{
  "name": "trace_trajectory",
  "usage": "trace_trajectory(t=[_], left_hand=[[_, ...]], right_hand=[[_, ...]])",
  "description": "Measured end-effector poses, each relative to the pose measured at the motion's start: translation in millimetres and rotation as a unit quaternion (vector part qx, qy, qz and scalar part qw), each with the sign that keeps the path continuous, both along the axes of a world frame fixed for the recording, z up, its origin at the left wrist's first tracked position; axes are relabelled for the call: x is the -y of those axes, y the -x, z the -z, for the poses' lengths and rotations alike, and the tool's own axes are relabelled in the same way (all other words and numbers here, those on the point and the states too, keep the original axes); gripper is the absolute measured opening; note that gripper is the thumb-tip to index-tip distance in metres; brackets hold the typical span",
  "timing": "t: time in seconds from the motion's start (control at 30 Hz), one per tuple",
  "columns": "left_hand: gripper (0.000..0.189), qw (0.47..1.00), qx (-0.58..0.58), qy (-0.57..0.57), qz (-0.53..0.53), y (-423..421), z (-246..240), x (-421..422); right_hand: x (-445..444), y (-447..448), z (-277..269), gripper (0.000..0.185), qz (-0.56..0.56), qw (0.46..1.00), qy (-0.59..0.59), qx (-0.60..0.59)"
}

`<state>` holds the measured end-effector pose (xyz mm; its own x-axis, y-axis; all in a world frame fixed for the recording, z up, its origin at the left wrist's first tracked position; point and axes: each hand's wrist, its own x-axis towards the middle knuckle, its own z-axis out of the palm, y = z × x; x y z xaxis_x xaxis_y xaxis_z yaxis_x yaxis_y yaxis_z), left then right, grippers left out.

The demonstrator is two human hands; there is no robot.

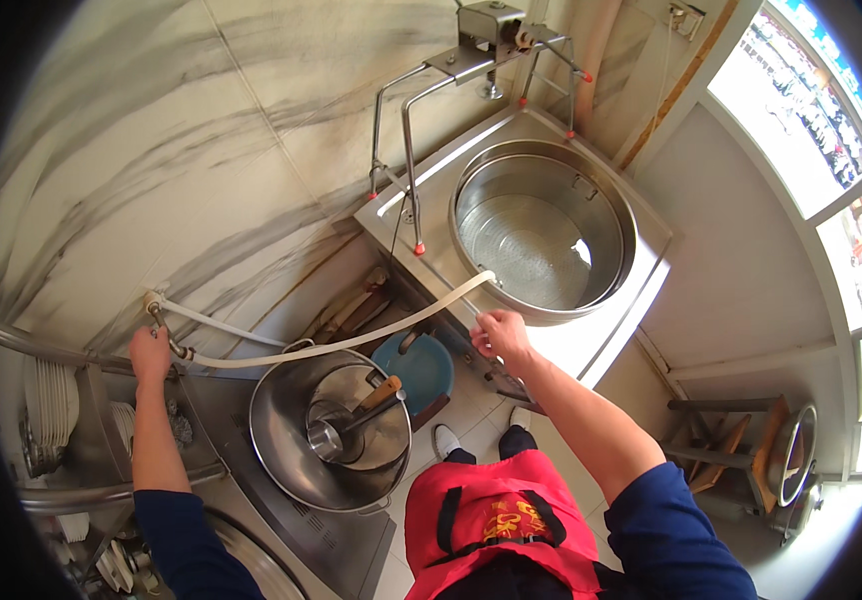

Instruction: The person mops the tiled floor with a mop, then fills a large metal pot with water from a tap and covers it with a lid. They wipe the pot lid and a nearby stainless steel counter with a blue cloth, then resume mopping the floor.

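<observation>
My left hand (150,352) is closed on the handle of a wall tap (168,337). From the tap a white hose (341,346) runs across to the rim of a large round metal pot (543,225), which is set in a steel stove top and holds clear water. My right hand (501,335) grips the end of a thin metal rod (468,304) beside the pot's near rim; the rest of the rod is partly hidden by the hose. A metal press frame (468,64) with red-tipped legs stands over the back of the stove top (431,195).
Below the hose, a big steel wok (281,420) holds a ladle and other utensils. A blue basin (427,371) lies between wok and stove. Stacked plates (52,397) stand on a rack at left. At right is a wooden stool (731,435) with metal pans.
</observation>
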<state>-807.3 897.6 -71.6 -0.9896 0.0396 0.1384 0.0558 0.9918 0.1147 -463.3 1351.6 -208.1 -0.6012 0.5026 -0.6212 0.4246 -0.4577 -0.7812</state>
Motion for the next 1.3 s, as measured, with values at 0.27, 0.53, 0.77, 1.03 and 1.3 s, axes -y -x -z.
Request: trace_trajectory(t=[0.27, 0.53, 0.77, 1.03, 1.3], left_hand=[[0.024, 0.979, 0.044, -0.19, -0.058, -2, 2, 3], [0.029, 0.973, 0.049, -0.197, -0.108, -3, 0, -18], [0.024, 0.981, 0.048, -0.15, -0.11, 8, 1, -13], [0.03, 0.988, 0.066, 0.008, 0.141, 15, -9, 16], [0.04, 0.955, 0.108, 0.109, 0.255, 2, -29, 21]], right_hand=[[-5, 60, 14, 0.022, 0.199, 0.979, 0.051, 0.015], [-17, 74, 15, 0.029, 0.343, 0.905, 0.241, -0.069], [-24, 69, 18, 0.024, 0.24, 0.944, 0.218, -0.056], [-22, 57, 12, 0.024, 0.213, 0.953, 0.203, -0.066], [-20, 38, 5, 0.025, 0.171, 0.972, 0.15, -0.061]])
